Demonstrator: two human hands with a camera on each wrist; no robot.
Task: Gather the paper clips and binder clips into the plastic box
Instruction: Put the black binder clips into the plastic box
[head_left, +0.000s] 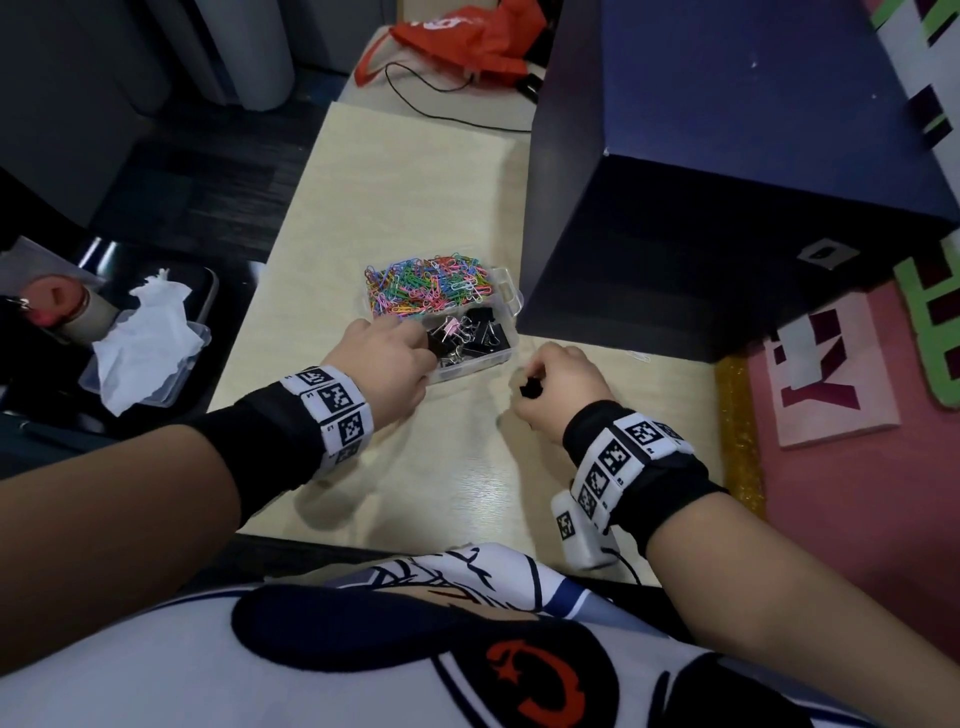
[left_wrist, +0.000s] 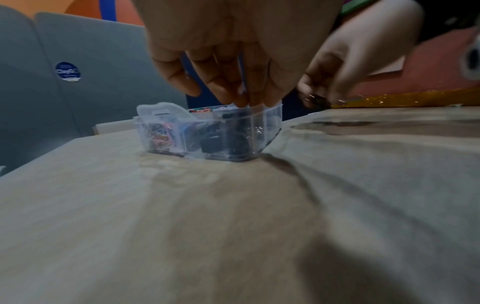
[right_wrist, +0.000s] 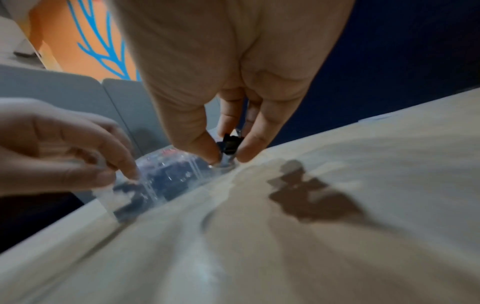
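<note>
A clear plastic box (head_left: 506, 296) stands mid-table, with coloured paper clips (head_left: 426, 286) in its far compartment and black binder clips (head_left: 478, 335) in the near one. My left hand (head_left: 415, 340) is at the box's near left corner; its fingertips (left_wrist: 241, 101) hang straight down onto the rim of the plastic box (left_wrist: 207, 133), and I see nothing held in them. My right hand (head_left: 530, 384), just right of the box and low over the table, pinches a black binder clip (right_wrist: 230, 146) between thumb and finger. A white paper clip (head_left: 639, 357) lies on the table further right.
A tall dark blue box (head_left: 727, 208) stands close behind and right of the plastic box. An orange bag (head_left: 467, 36) and a black cable lie at the table's far end. Left of the table is a clear tray with tissue (head_left: 145, 338). A pink board (head_left: 831, 374) lies right.
</note>
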